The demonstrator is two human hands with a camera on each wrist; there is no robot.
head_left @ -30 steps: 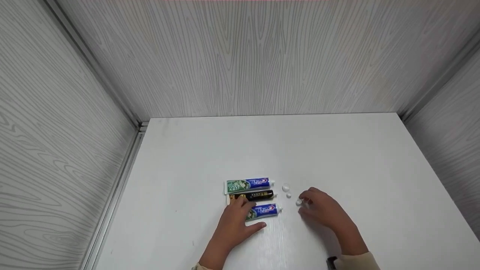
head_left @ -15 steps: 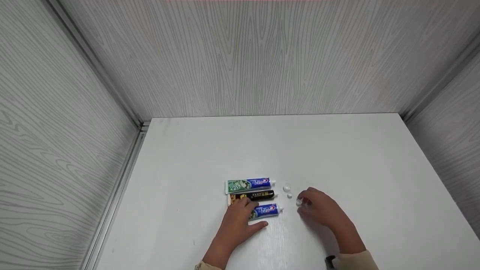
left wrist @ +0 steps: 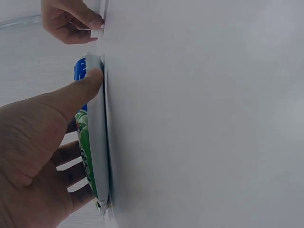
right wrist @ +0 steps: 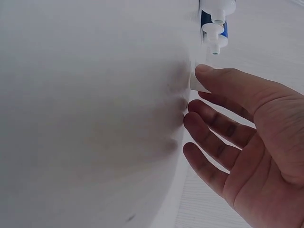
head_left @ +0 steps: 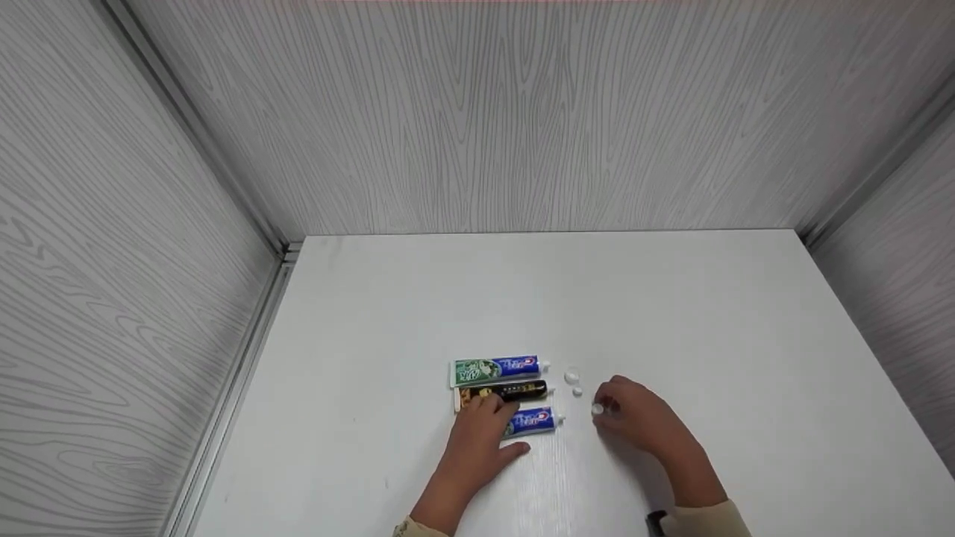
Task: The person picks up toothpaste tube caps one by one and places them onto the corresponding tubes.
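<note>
Three toothpaste tubes lie side by side in the head view, uncapped nozzles to the right: a far green-and-blue tube point(head_left: 496, 368), a black tube point(head_left: 522, 390) and a near green-and-blue tube point(head_left: 533, 421). My left hand point(head_left: 475, 444) rests over the near tube, covering its left part, fingertips reaching the black one. Its thumb is spread along the near side and overlaps the tube point(left wrist: 97, 133) in the left wrist view. To the right, my right hand point(head_left: 640, 418) pinches a white cap point(head_left: 597, 409) between thumb and index finger, low at the tabletop; the other fingers are loosely bent point(right wrist: 213, 142).
A larger clear-white cap point(head_left: 571, 375) and a small white cap point(head_left: 577, 391) lie between the nozzles and my right hand. White wood-grain panels point(head_left: 477, 119) enclose the back and sides of the white table point(head_left: 373, 298).
My left hand has slid slightly right along the near tube, covering more of its green part. The right hand stays in place, and the cap in its fingers has turned a little.
</note>
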